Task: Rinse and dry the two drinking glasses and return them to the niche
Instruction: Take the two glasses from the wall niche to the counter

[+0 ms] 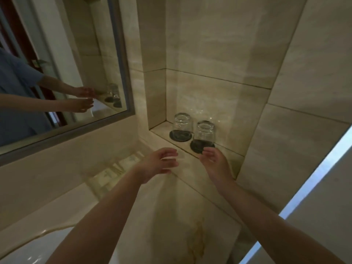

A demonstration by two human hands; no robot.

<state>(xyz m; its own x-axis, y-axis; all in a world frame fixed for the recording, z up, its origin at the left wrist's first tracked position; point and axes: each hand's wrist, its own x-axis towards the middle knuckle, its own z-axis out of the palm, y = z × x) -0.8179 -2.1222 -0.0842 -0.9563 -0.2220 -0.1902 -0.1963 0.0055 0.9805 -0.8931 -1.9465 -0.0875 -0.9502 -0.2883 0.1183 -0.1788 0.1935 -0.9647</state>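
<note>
Two clear drinking glasses stand upside down in the beige marble niche (213, 103), each on a dark round coaster. The far glass (182, 123) is at the back left, the near glass (205, 132) closer to the ledge's front edge. My left hand (159, 161) hovers in front of the ledge with its fingers curled apart and holds nothing. My right hand (214, 161) is open just below and in front of the near glass's coaster (200, 145), fingertips close to its rim; contact is unclear.
A framed mirror (62, 73) on the left wall reflects my arms and the glasses. A marble counter (171, 216) runs below the niche, with a white basin edge (34, 248) at the bottom left. A bright glass panel edge (308, 187) runs along the right.
</note>
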